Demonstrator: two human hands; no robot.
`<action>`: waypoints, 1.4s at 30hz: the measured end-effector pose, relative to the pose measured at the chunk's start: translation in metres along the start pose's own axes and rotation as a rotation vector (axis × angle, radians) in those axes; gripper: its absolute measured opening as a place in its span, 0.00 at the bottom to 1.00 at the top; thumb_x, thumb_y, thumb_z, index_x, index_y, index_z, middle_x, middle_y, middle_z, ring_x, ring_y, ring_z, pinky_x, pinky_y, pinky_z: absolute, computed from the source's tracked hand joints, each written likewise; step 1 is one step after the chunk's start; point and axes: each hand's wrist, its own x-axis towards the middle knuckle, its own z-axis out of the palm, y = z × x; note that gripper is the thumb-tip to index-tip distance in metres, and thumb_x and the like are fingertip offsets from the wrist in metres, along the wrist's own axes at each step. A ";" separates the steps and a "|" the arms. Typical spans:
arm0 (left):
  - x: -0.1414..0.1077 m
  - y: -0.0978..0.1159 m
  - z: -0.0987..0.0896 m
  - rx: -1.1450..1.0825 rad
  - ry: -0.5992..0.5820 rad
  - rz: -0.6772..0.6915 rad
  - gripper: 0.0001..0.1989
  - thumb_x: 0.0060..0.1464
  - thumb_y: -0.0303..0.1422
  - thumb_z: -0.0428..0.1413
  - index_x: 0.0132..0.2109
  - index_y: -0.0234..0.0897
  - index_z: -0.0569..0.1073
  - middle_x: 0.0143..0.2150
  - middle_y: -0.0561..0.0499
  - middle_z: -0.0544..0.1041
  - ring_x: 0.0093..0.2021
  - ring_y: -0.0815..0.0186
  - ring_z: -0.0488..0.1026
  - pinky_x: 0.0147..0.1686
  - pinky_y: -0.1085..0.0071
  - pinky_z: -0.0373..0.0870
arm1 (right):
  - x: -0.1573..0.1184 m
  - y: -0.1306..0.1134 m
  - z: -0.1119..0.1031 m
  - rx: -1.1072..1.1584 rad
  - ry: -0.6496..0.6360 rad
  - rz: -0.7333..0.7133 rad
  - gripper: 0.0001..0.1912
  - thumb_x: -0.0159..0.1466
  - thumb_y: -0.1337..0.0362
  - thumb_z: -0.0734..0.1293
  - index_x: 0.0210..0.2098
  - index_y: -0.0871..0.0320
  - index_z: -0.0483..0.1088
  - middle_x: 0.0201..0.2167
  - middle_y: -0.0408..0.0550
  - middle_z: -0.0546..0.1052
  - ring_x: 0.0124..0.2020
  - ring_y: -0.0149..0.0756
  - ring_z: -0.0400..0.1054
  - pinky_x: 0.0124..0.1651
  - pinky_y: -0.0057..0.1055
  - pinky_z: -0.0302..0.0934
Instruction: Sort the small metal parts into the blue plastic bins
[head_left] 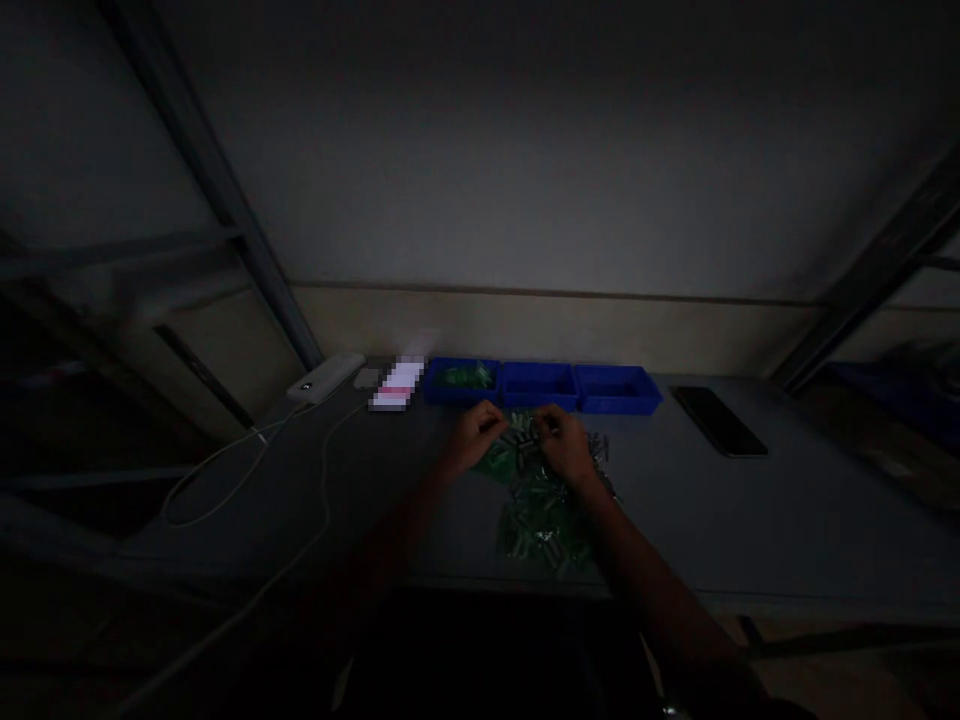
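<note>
My left hand (474, 438) is closed, its fingertips pinched at the upper left edge of a green-tinted plastic bag (498, 462). Opposite it, my right hand (564, 445) is curled shut at the bag's upper right side. Small metal cylinders (521, 432) show between the two hands. Nearer to me, another green plastic bag (546, 535) lies on the table with similar metal pieces in it. Loose dark metal pieces (598, 447) lie just right of my right hand. Dim light hides the exact grip of the fingertips.
Behind my hands stand three blue trays in a row; the left tray (431, 390) holds green bags. A lit phone (399, 383), a white power bank (327, 378) and a trailing cable (325, 480) lie at left. A dark phone (721, 422) rests at right on the grey table (787, 520).
</note>
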 end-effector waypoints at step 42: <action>0.007 -0.001 0.006 -0.185 -0.016 -0.114 0.14 0.49 0.42 0.57 0.35 0.35 0.75 0.27 0.51 0.74 0.27 0.68 0.71 0.31 0.71 0.67 | 0.007 0.001 -0.003 0.416 0.208 0.058 0.16 0.51 0.62 0.63 0.39 0.58 0.66 0.22 0.39 0.68 0.25 0.30 0.63 0.31 0.28 0.60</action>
